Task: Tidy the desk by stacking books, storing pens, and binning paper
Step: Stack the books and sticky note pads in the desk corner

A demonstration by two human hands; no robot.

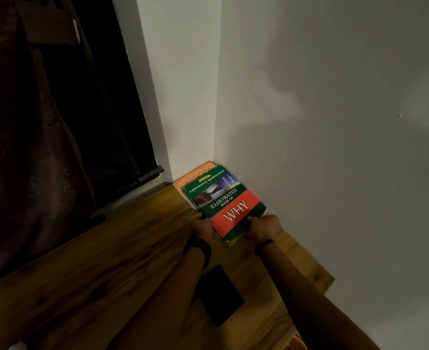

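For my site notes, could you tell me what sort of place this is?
Probably a home study corner: a wooden desk set into plain white walls, a stack of books topped by a green-and-red hardback held by both hands, and a dark curtain beside a window.

The surface [122,269] under my arms is wood-grain, smooth with a low sheen. On it, the top book [227,203] has a glossy printed cover. Beside the book the wall [334,147] is matt painted plaster. Left of the surface hangs dark patterned cloth [19,160].
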